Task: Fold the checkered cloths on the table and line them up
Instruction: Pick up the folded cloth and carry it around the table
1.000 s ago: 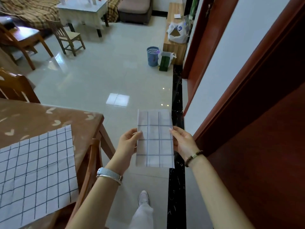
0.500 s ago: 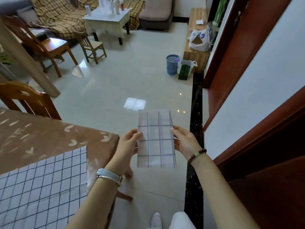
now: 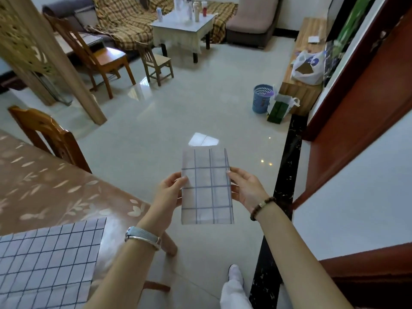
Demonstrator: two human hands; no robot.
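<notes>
White with a thin blue check, the folded cloth (image 3: 206,188) hangs upright in the air over the floor (image 3: 156,121), to the right of the tabletop (image 3: 55,186) and clear of it. It is a narrow rectangle, long side vertical, its face turned to the camera.

The left hand (image 3: 169,194) pinches the cloth's left edge about halfway up, with the thumb on the front and the other fingers (image 3: 172,178) curled behind. The right hand (image 3: 245,189) pinches the right edge at much the same height, its thumb tip on the front and the rest behind the cloth. A watch (image 3: 143,236) sits on the left wrist and a bead bracelet (image 3: 262,206) on the right.

A flat cloth (image 3: 49,259) with the same check lies spread on the near part of the brown, leaf-patterned tabletop, running out of view at the left and bottom.

A wooden chair (image 3: 49,134) stands at the tabletop's far side. Below the hands a white shoe (image 3: 235,272) rests on the floor. Farther off, a blue bin (image 3: 262,98) stands beside a green bag (image 3: 277,109).
</notes>
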